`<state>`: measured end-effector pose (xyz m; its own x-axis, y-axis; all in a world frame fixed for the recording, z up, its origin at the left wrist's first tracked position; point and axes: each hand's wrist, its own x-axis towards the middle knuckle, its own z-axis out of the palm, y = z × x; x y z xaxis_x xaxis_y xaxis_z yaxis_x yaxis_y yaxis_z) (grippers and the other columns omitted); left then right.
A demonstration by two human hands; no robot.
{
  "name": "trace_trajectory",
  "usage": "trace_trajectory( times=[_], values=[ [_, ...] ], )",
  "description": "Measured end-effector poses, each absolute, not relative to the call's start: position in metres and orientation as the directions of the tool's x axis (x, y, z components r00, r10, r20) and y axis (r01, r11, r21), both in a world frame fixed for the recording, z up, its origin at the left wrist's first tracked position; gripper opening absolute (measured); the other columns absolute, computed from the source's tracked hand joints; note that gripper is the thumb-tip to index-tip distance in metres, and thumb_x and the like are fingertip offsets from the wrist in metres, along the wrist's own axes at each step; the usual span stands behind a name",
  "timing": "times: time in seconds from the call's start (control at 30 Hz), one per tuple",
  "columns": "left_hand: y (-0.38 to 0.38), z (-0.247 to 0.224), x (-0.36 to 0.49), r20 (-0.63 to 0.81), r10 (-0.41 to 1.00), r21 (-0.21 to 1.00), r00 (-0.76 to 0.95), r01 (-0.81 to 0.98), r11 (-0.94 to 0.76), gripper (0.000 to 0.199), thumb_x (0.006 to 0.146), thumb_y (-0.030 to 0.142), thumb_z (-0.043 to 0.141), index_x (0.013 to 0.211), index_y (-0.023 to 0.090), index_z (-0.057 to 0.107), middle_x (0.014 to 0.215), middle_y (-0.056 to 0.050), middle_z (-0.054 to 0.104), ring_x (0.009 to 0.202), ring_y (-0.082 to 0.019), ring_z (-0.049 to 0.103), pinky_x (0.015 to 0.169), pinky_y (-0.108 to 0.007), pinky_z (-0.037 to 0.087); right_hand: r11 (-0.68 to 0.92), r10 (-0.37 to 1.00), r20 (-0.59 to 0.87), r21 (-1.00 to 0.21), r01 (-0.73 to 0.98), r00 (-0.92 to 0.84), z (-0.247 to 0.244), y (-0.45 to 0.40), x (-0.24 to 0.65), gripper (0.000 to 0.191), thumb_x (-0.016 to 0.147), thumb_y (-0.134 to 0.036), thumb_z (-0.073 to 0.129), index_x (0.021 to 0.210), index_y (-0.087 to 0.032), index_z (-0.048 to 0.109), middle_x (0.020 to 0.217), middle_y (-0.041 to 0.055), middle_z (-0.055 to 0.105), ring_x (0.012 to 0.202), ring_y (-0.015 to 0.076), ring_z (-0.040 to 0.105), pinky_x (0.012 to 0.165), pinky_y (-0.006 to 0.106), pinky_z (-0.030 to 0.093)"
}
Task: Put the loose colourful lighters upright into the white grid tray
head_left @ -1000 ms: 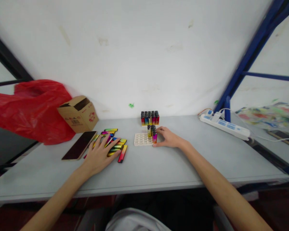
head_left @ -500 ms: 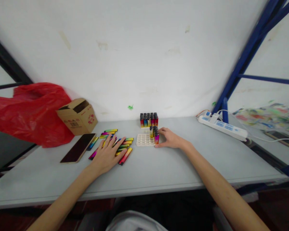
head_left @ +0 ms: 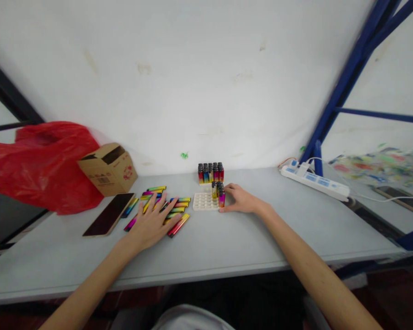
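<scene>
My left hand [head_left: 150, 228] lies palm down with fingers spread over a loose pile of multicoloured lighters [head_left: 179, 205]. A red and yellow lighter [head_left: 179, 225] lies beside its thumb. My right hand [head_left: 240, 199] curves around the right end of a white tray [head_left: 202, 201] with round holes, thumb at the near corner and fingers behind. Several lighters [head_left: 221, 198] stand upright in the tray's right part, close to those fingers; the holes further left show bare. Parts of the pile are hidden under my left hand.
Behind the tray, a block of upright lighters [head_left: 211, 173] stands near the wall. To the left are a phone [head_left: 109, 215], a cardboard box [head_left: 112, 172] and a red plastic bag [head_left: 55, 169]. At right lies a white power strip [head_left: 316, 182] with cables, near a blue metal frame [head_left: 340, 91].
The view has shifted slightly, so everything sits a little further left. Both hands keep about the same places relative to the tray and the pile.
</scene>
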<state>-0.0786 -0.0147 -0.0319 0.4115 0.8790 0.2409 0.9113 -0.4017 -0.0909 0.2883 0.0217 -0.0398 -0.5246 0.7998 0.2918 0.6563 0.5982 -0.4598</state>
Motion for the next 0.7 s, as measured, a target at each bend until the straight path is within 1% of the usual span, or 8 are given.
trace_trajectory(
  times=[0.1, 0.2, 0.3, 0.4, 0.47, 0.53, 0.6, 0.7],
  values=[
    [-0.021, -0.027, -0.078, 0.373, 0.81, -0.079, 0.454, 0.885, -0.46, 0.063, 0.102, 0.055, 0.038, 0.152, 0.02, 0.05, 0.153, -0.018, 0.051, 0.146, -0.04, 0.037, 0.116, -0.064, 0.028, 0.603, 0.796, 0.292, -0.458, 0.654, -0.53, -0.039, 0.021, 0.288, 0.079, 0.075, -0.06, 0.083, 0.134, -0.012, 0.062, 0.125, 0.0172, 0.062, 0.119, 0.0331, 0.058, 0.108, 0.048, 0.047],
    [-0.035, -0.018, -0.071, 0.459, 0.767, -0.053, 0.448, 0.875, -0.48, 0.052, 0.098, 0.055, 0.049, 0.124, 0.016, 0.07, 0.129, -0.018, 0.064, 0.128, -0.037, 0.053, 0.107, -0.052, 0.043, 0.601, 0.797, 0.288, -0.457, 0.656, -0.53, -0.037, 0.02, 0.288, 0.078, 0.075, -0.059, 0.084, 0.134, -0.011, 0.062, 0.126, 0.0175, 0.063, 0.119, 0.0326, 0.058, 0.108, 0.047, 0.047],
    [-0.053, -0.014, -0.06, 0.4, 0.785, -0.047, 0.473, 0.866, -0.498, 0.037, 0.097, 0.048, 0.052, 0.103, 0.021, 0.076, 0.113, -0.013, 0.068, 0.114, -0.034, 0.061, 0.096, -0.048, 0.048, 0.603, 0.796, 0.294, -0.454, 0.656, -0.529, -0.036, 0.02, 0.288, 0.076, 0.075, -0.058, 0.084, 0.132, -0.012, 0.064, 0.124, 0.0168, 0.063, 0.117, 0.0323, 0.059, 0.107, 0.047, 0.047],
    [-0.065, -0.019, -0.052, 0.324, 0.814, -0.037, 0.482, 0.866, -0.498, 0.034, 0.098, 0.039, 0.048, 0.107, 0.023, 0.076, 0.109, -0.011, 0.071, 0.105, -0.032, 0.065, 0.092, -0.048, 0.049, 0.603, 0.796, 0.292, -0.453, 0.657, -0.53, -0.035, 0.019, 0.288, 0.076, 0.075, -0.058, 0.084, 0.132, -0.013, 0.064, 0.123, 0.0162, 0.063, 0.117, 0.0322, 0.059, 0.107, 0.047, 0.047],
    [-0.067, -0.023, -0.051, 0.336, 0.82, -0.008, 0.463, 0.872, -0.489, 0.036, 0.099, 0.037, 0.045, 0.108, 0.022, 0.076, 0.109, -0.012, 0.072, 0.105, -0.032, 0.066, 0.094, -0.049, 0.049, 0.598, 0.8, 0.284, -0.459, 0.657, -0.529, -0.034, 0.018, 0.288, 0.077, 0.074, -0.057, 0.084, 0.132, -0.012, 0.063, 0.123, 0.0165, 0.063, 0.117, 0.0324, 0.059, 0.108, 0.047, 0.047],
    [-0.065, -0.023, -0.051, 0.371, 0.814, 0.063, 0.447, 0.862, -0.502, 0.039, 0.1, 0.041, 0.043, 0.109, 0.022, 0.076, 0.111, -0.012, 0.074, 0.107, -0.033, 0.066, 0.096, -0.048, 0.048, 0.593, 0.803, 0.282, -0.466, 0.657, -0.525, -0.034, 0.018, 0.288, 0.077, 0.075, -0.057, 0.084, 0.132, -0.011, 0.063, 0.124, 0.0172, 0.063, 0.118, 0.0327, 0.059, 0.108, 0.048, 0.047],
    [-0.06, -0.017, -0.052, 0.404, 0.813, 0.191, 0.419, 0.831, -0.523, 0.043, 0.1, 0.047, 0.043, 0.113, 0.023, 0.076, 0.112, -0.011, 0.076, 0.103, -0.031, 0.068, 0.092, -0.042, 0.051, 0.594, 0.802, 0.29, -0.471, 0.653, -0.521, -0.035, 0.018, 0.288, 0.075, 0.075, -0.057, 0.084, 0.131, -0.012, 0.064, 0.124, 0.0171, 0.063, 0.118, 0.0331, 0.059, 0.108, 0.049, 0.047],
    [-0.048, 0.003, -0.049, 0.403, 0.852, 0.436, 0.334, 0.748, -0.5, 0.045, 0.096, 0.054, 0.052, 0.122, 0.024, 0.074, 0.102, -0.007, 0.078, 0.082, -0.024, 0.07, 0.075, -0.033, 0.053, 0.599, 0.799, 0.305, -0.473, 0.646, -0.518, -0.037, 0.019, 0.288, 0.075, 0.074, -0.058, 0.085, 0.131, -0.014, 0.064, 0.123, 0.0163, 0.063, 0.117, 0.0334, 0.059, 0.107, 0.05, 0.047]
  ],
)
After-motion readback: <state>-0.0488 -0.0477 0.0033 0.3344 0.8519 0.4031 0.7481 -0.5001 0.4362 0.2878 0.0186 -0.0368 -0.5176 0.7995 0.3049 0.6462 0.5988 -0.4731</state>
